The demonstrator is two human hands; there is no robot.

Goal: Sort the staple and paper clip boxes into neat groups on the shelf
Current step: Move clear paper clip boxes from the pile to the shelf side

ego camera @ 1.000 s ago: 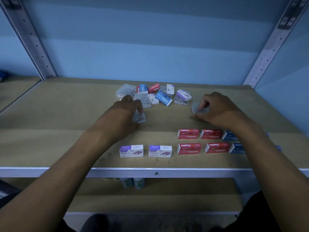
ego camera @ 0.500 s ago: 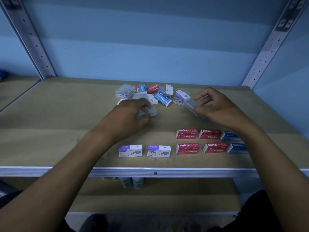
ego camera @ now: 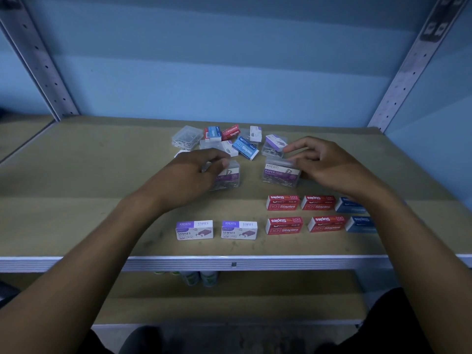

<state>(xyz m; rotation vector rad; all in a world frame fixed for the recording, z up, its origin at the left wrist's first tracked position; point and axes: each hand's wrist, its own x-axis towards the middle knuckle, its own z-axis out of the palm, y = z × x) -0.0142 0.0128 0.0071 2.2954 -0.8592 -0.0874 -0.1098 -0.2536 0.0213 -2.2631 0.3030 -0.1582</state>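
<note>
My left hand [ego camera: 189, 175] grips a clear paper clip box [ego camera: 229, 176] with a purple label, which stands on the wooden shelf [ego camera: 102, 190]. My right hand [ego camera: 329, 164] holds the right end of a second clear paper clip box [ego camera: 281, 173] just beside it. Near the front lie two purple-and-white staple boxes [ego camera: 194, 229] [ego camera: 239, 229]. To their right are several red staple boxes [ego camera: 284, 225] in two rows, then two blue staple boxes [ego camera: 348, 204] partly hidden by my right forearm. A mixed pile [ego camera: 245, 147] of staple and clip boxes sits behind my hands.
Perforated metal uprights [ego camera: 43, 65] [ego camera: 413, 62] stand at the back corners against a blue wall. The shelf's pale front edge [ego camera: 229, 261] runs across below the sorted rows. On the lower shelf stand small bottles [ego camera: 199, 277].
Both hands lifted a clear paper clip box, turned it label-up and brought it down onto the shelf, side by side in front of the pile.
</note>
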